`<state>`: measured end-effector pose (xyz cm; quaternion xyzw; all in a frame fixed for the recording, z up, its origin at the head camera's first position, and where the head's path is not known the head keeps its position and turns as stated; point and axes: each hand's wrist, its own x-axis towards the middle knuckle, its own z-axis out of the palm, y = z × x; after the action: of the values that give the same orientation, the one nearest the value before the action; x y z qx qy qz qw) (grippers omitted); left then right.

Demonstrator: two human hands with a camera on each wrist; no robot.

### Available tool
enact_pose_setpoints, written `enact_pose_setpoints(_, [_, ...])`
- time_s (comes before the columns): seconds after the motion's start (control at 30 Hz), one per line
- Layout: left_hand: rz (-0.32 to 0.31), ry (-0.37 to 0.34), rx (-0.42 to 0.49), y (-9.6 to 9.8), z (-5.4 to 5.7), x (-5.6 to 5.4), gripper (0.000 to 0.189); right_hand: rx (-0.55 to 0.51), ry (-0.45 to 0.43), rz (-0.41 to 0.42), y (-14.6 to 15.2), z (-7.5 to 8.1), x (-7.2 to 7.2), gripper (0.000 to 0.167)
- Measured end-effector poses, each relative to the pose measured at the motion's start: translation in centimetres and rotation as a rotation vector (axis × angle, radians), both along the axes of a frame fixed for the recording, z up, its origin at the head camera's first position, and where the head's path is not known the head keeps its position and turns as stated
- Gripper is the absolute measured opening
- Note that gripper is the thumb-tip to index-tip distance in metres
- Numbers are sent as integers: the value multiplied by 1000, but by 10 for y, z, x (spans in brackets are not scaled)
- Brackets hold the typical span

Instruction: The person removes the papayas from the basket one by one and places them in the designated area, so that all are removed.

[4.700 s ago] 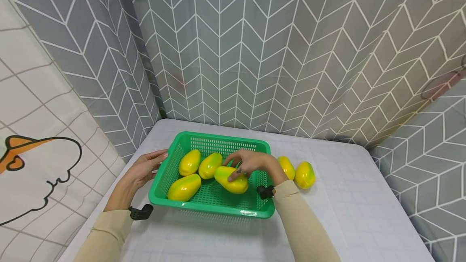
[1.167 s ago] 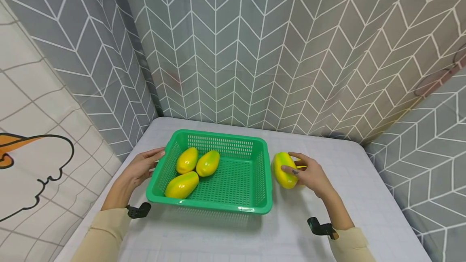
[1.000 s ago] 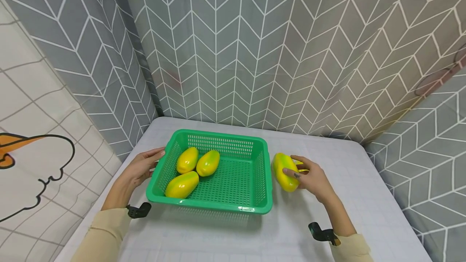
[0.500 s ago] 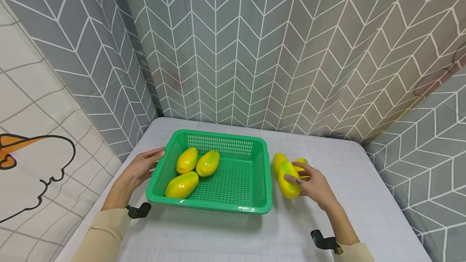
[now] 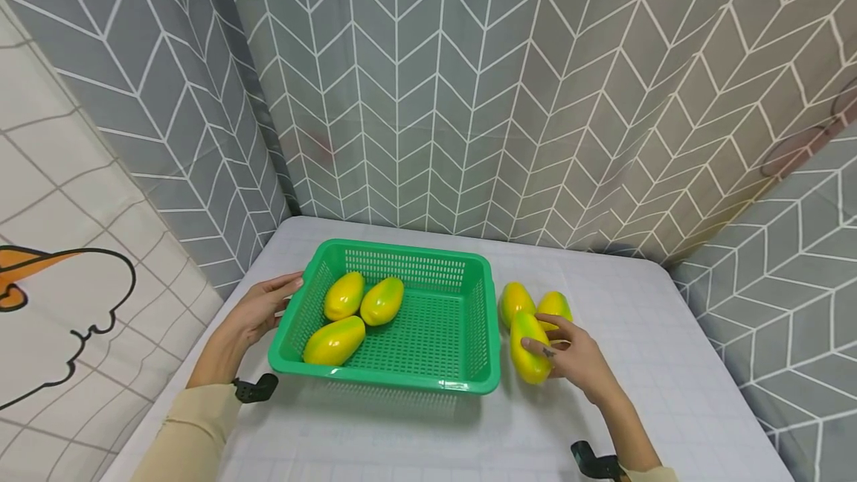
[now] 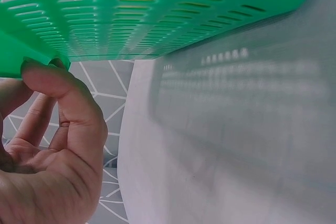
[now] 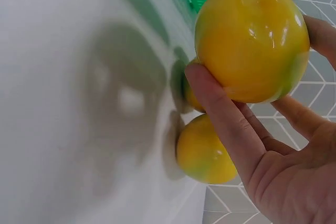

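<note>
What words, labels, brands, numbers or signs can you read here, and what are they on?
None can be read.
Basket: no lettering seen.
Fruits: no stickers or print seen.
Right hand: a small dark mark, too small to make out.
Cartoon at the left: a drawing, with no words seen.
Black wrist devices: any label would be too small to read.

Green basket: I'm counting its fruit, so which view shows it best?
Head: it shows the green basket from above, three yellow fruits inside. Left wrist shows its slotted outer side; right wrist, just part of it.
</note>
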<state>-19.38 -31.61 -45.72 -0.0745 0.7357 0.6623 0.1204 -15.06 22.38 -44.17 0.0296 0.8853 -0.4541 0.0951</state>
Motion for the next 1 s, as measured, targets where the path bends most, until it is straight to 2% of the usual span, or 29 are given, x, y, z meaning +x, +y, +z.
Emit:
enact_pose_setpoints(0.5, [-10,17,1,-1,-1,0,69,-9,-38,-22,-3,-20,8,72])
enact_pose_setpoints(1.0, [-9,18,-5,-2,-2,0,70,107,-28,-21,-1,-30,5,71])
